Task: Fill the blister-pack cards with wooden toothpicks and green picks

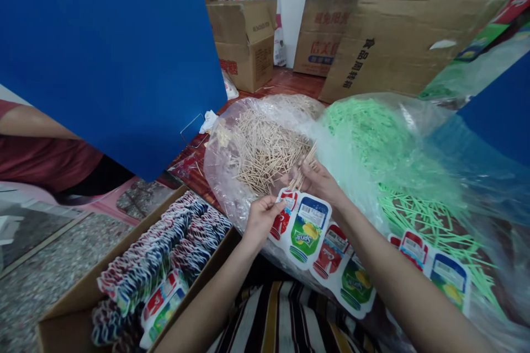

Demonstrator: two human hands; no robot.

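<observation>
My left hand (265, 218) is closed, its thumb and fingers pinching the edge of a Cola and Sprite printed double packet (307, 231). Thin wooden sticks (310, 155) stick up from my right hand (317, 179), which is closed around them just above the packet's top edge. Right in front of both hands lies a clear plastic bag (215, 168) filled with loose wooden sticks (265, 146). Another double packet (345, 267) lies under my right forearm, partly covered. Farther right, a third packet (439, 270) rests beside green plastic sticks (434, 220).
A long carton (68, 300) on my left holds packed rows of packets (144, 259). More green sticks (372, 132) sit under clear plastic. Cardboard boxes (248, 38) stand behind. A blue panel (103, 55) hides most of another person, whose arm (35, 121) shows.
</observation>
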